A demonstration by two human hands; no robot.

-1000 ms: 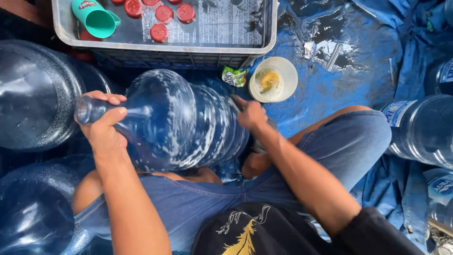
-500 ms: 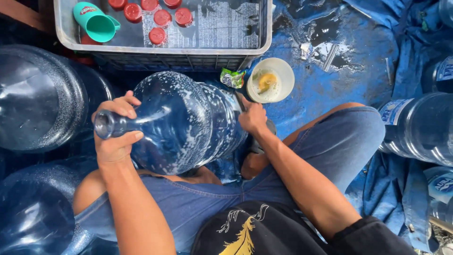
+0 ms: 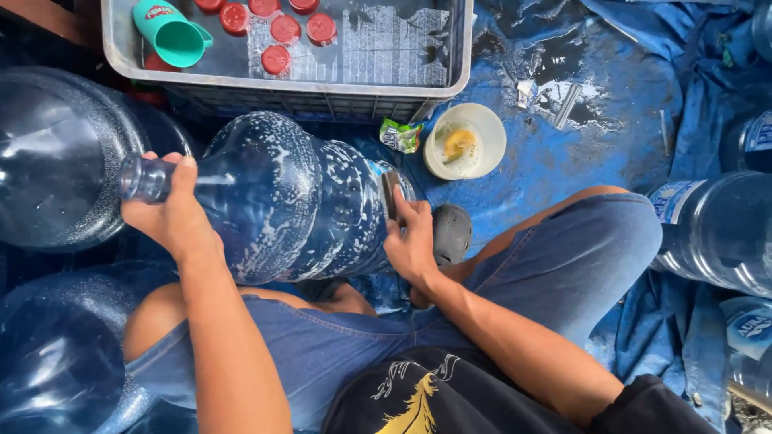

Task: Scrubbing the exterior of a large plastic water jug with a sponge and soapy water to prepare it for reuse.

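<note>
A large blue-tinted water jug (image 3: 281,201), its inside flecked with soap foam, lies on its side across the lap of a seated person in blue denim shorts (image 3: 563,265), neck pointing to the person's left. The left hand (image 3: 173,213) wraps the jug's neck just behind the open mouth, fingers curled tight around it and thumb over the top. The right hand (image 3: 410,241) lies against the jug's base, fingers pressed together and flat on a dark scrubbing pad (image 3: 392,193) held against the bottom edge. A dark sandal (image 3: 452,233) shows just beyond that hand.

Ahead of the jug stands a grey plastic crate (image 3: 322,88) holding water, with several red bottle caps (image 3: 281,32) and a teal plastic pitcher (image 3: 173,36) lying on its side at its left end. Between the crate and the person's right knee sits a pale yellow bowl (image 3: 465,141) containing cloudy liquid and a yellow sponge, with a small green sachet (image 3: 400,135) just beside it. All rest on a wet blue tarpaulin (image 3: 611,104).

More jugs of the same kind surround the person: one big one (image 3: 56,161) lies to the left, touching the held jug's shoulder region, another (image 3: 56,354) near the left thigh, and labelled ones (image 3: 716,233) to the right.
</note>
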